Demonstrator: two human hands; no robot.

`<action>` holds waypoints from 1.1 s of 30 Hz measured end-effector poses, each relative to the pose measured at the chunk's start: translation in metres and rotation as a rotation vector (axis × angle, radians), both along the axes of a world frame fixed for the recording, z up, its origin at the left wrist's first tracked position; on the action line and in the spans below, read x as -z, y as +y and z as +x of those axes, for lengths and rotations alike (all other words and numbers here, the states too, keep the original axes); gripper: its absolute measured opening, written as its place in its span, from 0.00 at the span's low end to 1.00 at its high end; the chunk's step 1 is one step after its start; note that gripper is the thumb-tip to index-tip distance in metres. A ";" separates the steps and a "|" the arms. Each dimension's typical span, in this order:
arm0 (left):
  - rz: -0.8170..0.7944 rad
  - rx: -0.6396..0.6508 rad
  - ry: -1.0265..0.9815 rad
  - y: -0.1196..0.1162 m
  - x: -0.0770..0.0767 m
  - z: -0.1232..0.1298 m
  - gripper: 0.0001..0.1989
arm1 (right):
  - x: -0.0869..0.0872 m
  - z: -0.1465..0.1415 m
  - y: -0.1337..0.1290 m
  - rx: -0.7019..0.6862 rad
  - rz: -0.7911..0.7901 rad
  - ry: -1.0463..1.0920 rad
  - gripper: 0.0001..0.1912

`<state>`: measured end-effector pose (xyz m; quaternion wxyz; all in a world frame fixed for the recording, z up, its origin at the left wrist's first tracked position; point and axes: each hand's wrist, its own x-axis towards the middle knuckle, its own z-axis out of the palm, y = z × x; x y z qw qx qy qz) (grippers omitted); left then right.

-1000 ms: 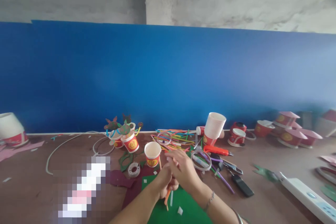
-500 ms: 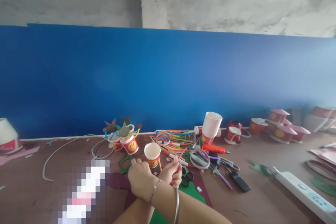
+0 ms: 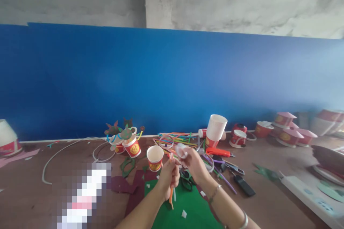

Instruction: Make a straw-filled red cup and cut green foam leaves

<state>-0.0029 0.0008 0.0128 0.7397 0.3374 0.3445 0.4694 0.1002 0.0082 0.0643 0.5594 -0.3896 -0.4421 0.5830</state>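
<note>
My left hand [image 3: 168, 178] is closed round a small bunch of orange straws [image 3: 171, 197]; their tips show above the fist and their bent ends hang below it. Close by on the right, my right hand [image 3: 194, 162] pinches a small whitish, rounded thing [image 3: 181, 150], too blurred to name. A red-and-white paper cup [image 3: 155, 158] stands upright just beyond my left hand. Beneath both hands lie a green sheet [image 3: 172, 218] and dark red paper [image 3: 134, 200]. Dark-handled scissors [image 3: 187, 180] rest under my right forearm.
Several loose coloured straws [image 3: 172, 137] lie behind my hands. Stacked paper cups [image 3: 215, 130], an orange cutter [image 3: 219, 152], a black key fob [image 3: 244, 185] and a white power strip [image 3: 309, 193] are to the right. Decorated cups [image 3: 131, 147] stand left, before a blue partition [image 3: 172, 78].
My arms have uncrossed. My right hand has moved from beside the cup to the right, now with the whitish thing. My left hand has shifted slightly left and nearer, still with the straws.
</note>
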 end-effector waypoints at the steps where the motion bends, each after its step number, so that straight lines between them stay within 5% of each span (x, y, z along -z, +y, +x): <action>1: 0.025 -0.033 0.006 0.000 -0.001 0.000 0.24 | 0.009 0.012 0.004 0.037 -0.043 0.045 0.09; 5: 0.075 -0.116 0.098 -0.002 -0.006 -0.001 0.23 | 0.044 0.033 0.008 -0.043 -0.161 -0.015 0.13; 9: 0.123 -0.063 0.186 -0.006 -0.010 -0.004 0.25 | 0.059 0.029 0.003 -0.120 -0.143 -0.060 0.14; 15: 0.189 0.097 0.236 -0.006 -0.015 -0.006 0.29 | 0.050 0.029 -0.002 -0.210 -0.106 0.079 0.13; 25: 0.121 0.039 0.076 -0.009 -0.012 -0.002 0.19 | 0.040 0.030 -0.007 -0.227 -0.301 0.290 0.09; 33: 0.111 0.096 0.133 -0.009 -0.010 -0.003 0.27 | 0.044 0.034 -0.004 -0.166 -0.237 0.167 0.08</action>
